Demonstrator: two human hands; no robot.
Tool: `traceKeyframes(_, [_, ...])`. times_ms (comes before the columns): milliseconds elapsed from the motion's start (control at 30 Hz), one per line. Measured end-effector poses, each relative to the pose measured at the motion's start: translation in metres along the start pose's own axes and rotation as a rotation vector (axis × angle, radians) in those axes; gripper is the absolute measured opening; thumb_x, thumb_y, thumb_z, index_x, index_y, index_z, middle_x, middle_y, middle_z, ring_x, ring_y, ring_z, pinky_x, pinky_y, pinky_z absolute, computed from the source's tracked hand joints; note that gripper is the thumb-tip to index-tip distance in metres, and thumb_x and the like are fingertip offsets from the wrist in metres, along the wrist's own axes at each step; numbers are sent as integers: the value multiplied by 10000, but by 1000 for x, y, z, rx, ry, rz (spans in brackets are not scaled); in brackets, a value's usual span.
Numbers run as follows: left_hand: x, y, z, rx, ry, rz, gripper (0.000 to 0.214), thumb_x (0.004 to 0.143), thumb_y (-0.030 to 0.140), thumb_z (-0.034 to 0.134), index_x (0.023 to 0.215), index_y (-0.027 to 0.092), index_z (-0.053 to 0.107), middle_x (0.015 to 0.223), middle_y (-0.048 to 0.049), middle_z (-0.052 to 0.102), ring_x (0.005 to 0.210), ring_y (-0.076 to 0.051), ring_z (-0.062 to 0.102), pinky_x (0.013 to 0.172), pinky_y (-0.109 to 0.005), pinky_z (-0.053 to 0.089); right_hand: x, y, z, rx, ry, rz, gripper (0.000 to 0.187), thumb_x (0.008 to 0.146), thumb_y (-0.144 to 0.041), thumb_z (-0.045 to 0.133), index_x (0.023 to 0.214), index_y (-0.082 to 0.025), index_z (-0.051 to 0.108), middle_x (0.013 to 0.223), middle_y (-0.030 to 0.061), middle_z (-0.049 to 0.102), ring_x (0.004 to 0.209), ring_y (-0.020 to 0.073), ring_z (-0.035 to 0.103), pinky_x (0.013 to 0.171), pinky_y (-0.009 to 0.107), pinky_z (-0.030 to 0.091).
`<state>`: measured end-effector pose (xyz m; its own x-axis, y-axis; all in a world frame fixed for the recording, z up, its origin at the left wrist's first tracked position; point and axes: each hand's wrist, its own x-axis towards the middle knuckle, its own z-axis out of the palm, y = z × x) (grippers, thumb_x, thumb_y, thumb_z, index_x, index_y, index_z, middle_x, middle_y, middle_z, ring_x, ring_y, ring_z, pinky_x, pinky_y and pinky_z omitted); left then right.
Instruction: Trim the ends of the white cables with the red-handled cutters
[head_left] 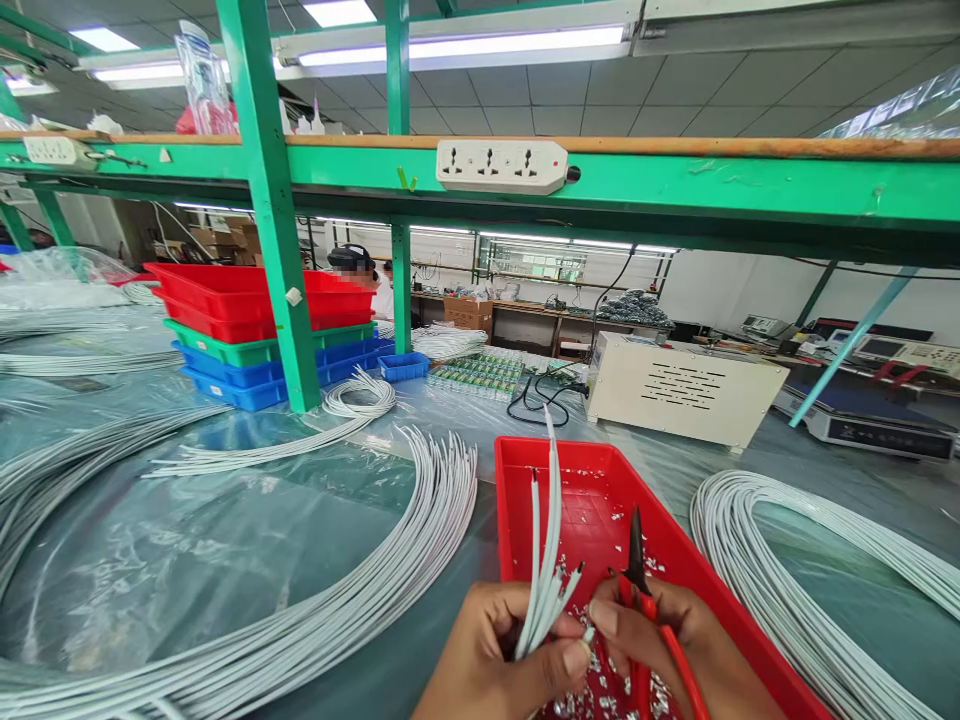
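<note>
While left fingers (pixel 553 668) pinch, white cables (pixel 552 530) — between them, pointing up

slim white round cables (pixel 553 490): smooth, satin plastic sheathing
red-handled pointed pliers (pixel 637 565): smooth plastic grips, dark metal tips
shallow red rectangular tray (pixel 592 455): smooth, semi-glossy plastic
small silvery scraps (pixel 660 694): shiny, crinkled, foil-like
clear table sheet (pixel 225 540): glossy, wrinkled plastic film

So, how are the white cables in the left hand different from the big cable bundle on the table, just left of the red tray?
The held cables are only a few, while the bundle has many strands. The held cables point upward from the left hand; the bundle lies in a wide curve on the table. Both are thin and white.
</note>
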<state>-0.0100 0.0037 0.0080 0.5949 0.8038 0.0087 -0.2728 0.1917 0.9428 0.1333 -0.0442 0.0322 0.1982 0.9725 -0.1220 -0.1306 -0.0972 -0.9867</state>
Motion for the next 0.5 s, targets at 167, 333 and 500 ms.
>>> traceKeyframes(167, [3,5,1,-25,-96,25,154,583,286,790,647,161,726,562,-5,627,529,-71,516,537,-167,361,10,15,-5,94,-97,113,335,543,-420,749,512,-151,552,403,-46,468,398,68,375,442,184,243])
traceKeyframes(333, [8,-2,-2,14,-34,83,203,583,300,785,645,124,703,602,-43,647,591,-138,562,583,-228,414,3,6,0,1,21,28,375,563,-462,740,478,-152,548,438,-49,464,432,62,374,454,179,276])
traceKeyframes(500, [7,-4,-2,34,84,50,274,587,346,773,675,106,674,619,-38,637,550,-110,524,557,-223,398,-4,11,7,-352,304,-368,143,606,-340,670,619,-202,635,550,-27,573,519,131,501,491,222,383])
